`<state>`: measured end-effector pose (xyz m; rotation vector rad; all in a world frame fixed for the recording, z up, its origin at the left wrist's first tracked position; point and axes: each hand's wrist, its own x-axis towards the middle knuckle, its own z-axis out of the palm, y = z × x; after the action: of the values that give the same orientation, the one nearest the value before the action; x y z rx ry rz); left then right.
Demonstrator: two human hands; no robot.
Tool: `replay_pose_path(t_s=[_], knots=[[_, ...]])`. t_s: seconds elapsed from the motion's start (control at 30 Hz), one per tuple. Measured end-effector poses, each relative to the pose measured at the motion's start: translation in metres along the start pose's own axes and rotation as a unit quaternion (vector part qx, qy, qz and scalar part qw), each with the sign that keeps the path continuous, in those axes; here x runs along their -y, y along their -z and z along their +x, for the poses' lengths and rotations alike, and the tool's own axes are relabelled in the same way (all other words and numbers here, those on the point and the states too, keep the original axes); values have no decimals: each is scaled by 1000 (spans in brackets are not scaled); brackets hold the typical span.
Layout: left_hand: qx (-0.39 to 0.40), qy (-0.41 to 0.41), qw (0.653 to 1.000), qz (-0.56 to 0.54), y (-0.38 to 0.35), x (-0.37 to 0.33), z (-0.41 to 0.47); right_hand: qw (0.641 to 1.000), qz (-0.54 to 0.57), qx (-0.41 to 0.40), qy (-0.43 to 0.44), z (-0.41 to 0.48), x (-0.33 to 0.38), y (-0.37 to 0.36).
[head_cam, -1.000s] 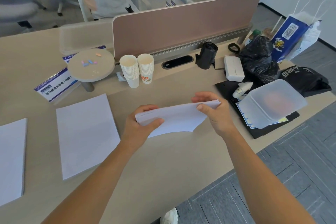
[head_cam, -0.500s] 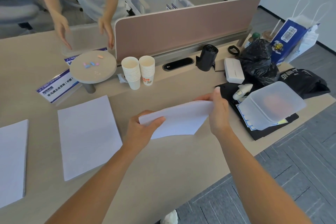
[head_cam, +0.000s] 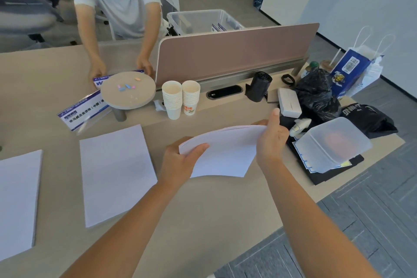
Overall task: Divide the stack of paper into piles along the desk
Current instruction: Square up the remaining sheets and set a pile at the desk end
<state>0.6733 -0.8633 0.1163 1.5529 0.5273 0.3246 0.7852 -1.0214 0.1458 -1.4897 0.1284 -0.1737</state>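
Note:
A thin stack of white paper [head_cam: 223, 151] is held just above the beige desk [head_cam: 203, 205], bowed upward in the middle. My left hand [head_cam: 178, 162] grips its left end, thumb on top. My right hand [head_cam: 272, 137] holds its right end, thumb raised over the top edge. Two white paper piles lie flat on the desk to the left: one [head_cam: 116, 171] beside my left arm, another [head_cam: 18, 201] at the far left edge of view.
Two stacks of paper cups [head_cam: 180, 99], a round stand [head_cam: 127, 90] and a sign holder [head_cam: 83, 111] stand behind. At right lie a clear plastic box [head_cam: 331, 144] on a black folder, black bags and a blue bag. A person across the desk grips a sign.
The stack has stayed between my hands and bowed more; my right thumb has lifted. The person opposite has leaned in and put both hands on a sign.

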Motion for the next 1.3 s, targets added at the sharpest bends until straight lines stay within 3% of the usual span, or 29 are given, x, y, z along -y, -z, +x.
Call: replay_pose_path(t_s=[0.13, 0.27, 0.47, 0.57, 0.7, 0.87, 1.17, 1.3], knots=[[-10, 12, 1000, 9, -1, 11, 6, 999, -8, 38, 0, 9, -17, 1], [-32, 38, 998, 36, -7, 26, 13, 986, 42, 160, -29, 26, -39, 13], [-84, 50, 995, 28, -18, 29, 18, 922, -8, 386, -1, 71, -69, 47], [-102, 47, 993, 34, -18, 29, 19, 880, -76, 465, -52, 84, -72, 54], [-119, 55, 991, 37, -18, 29, 20, 851, -212, 478, -51, 90, -74, 41], [-144, 64, 987, 43, -17, 28, 24, 849, -234, 473, -34, 90, -68, 29], [-133, 0, 990, 47, -50, -31, 72, 874, -147, 461, -38, 152, -10, 25], [-105, 42, 994, 5, -82, -30, 118, 870, -70, 456, -176, 188, -19, 32]])
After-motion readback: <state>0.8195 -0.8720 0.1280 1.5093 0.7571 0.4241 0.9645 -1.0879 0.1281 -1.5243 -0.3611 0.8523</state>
